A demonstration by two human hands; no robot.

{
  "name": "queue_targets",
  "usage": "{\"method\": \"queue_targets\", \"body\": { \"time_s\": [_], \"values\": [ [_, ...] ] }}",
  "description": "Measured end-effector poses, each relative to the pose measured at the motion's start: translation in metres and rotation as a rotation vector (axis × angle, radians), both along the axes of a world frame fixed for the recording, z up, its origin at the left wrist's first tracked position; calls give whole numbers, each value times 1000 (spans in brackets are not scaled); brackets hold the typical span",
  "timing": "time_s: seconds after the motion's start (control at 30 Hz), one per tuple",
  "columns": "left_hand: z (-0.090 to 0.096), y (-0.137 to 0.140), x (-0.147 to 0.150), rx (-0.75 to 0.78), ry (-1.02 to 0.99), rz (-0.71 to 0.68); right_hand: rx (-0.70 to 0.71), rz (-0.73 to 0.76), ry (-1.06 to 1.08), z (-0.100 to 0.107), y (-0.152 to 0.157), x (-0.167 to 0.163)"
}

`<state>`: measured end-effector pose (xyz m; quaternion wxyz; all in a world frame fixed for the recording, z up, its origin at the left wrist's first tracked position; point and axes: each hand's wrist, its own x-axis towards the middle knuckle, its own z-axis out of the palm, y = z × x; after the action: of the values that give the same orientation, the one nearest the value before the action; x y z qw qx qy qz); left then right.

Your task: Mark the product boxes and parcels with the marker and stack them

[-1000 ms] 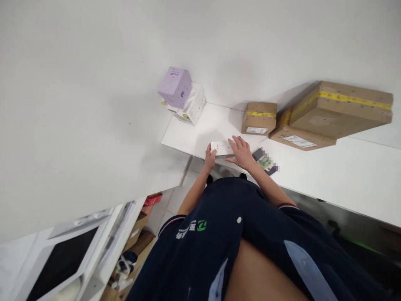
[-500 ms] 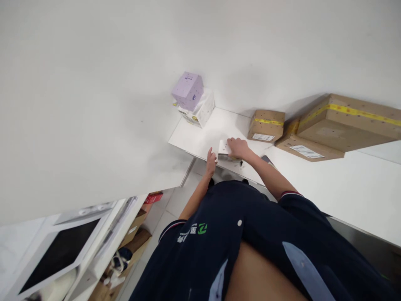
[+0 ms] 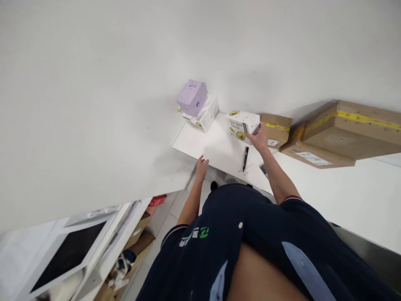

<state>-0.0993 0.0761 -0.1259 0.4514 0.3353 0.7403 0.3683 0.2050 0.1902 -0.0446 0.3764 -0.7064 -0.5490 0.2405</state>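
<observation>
My right hand (image 3: 258,137) grips the right side of a white box (image 3: 238,125) printed with avocados and the words "Super Meal". The box is beside a small taped carton, partly in front of it; whether it touches the table I cannot tell. Below the box a black marker pen (image 3: 246,159) lies on the white table (image 3: 213,146). My left hand (image 3: 202,167) is at the table's front edge, fingers apart and holding nothing. Back left, a lilac box (image 3: 191,98) sits on top of another white box (image 3: 205,118) with avocado print.
Brown cartons with yellow tape stand along the wall: a small carton (image 3: 275,127), a flat carton (image 3: 316,155) and a large carton (image 3: 363,129) over it. A dark flat object (image 3: 263,169) lies partly behind my right forearm. Shelves with a monitor (image 3: 67,255) are at lower left.
My right hand has moved the white box back and away from the table edge, turning its avocado print into view. The marker pen now shows fully. My left hand has drawn slightly left, off the box.
</observation>
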Motion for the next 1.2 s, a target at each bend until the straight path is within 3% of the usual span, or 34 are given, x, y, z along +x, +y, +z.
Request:
{"method": "queue_targets", "body": {
  "time_s": [0.17, 0.3, 0.4, 0.53, 0.63, 0.8, 0.93, 1.03, 1.13, 1.2],
  "values": [
    [37, 40, -33, 46, 52, 151, 145, -65, 119, 16, -6, 45],
    [72, 84, -62, 132, 157, 145, 155, -111, 46, 24, -10, 98],
    [97, 128, -78, 206, 243, 96, 117, -174, 30, 16, -13, 123],
    [129, 187, -80, 315, 449, -6, 138, -380, 33, -7, -16, 127],
    [148, 223, -74, 316, 548, -90, 173, -508, 23, -21, -22, 118],
    [157, 260, -67, 205, 534, -158, 159, -483, 25, -31, -51, 94],
    [150, 269, -59, 286, 474, -195, 23, -397, 106, -46, -86, 73],
    [144, 257, -47, 328, 437, -89, -81, -370, 119, -60, -112, 59],
    [138, 218, -34, 386, 415, -27, -242, -239, 88, -68, -129, 45],
    [128, 176, -23, 479, 395, -78, -373, -91, 22, -71, -132, 33]
  ]
}}
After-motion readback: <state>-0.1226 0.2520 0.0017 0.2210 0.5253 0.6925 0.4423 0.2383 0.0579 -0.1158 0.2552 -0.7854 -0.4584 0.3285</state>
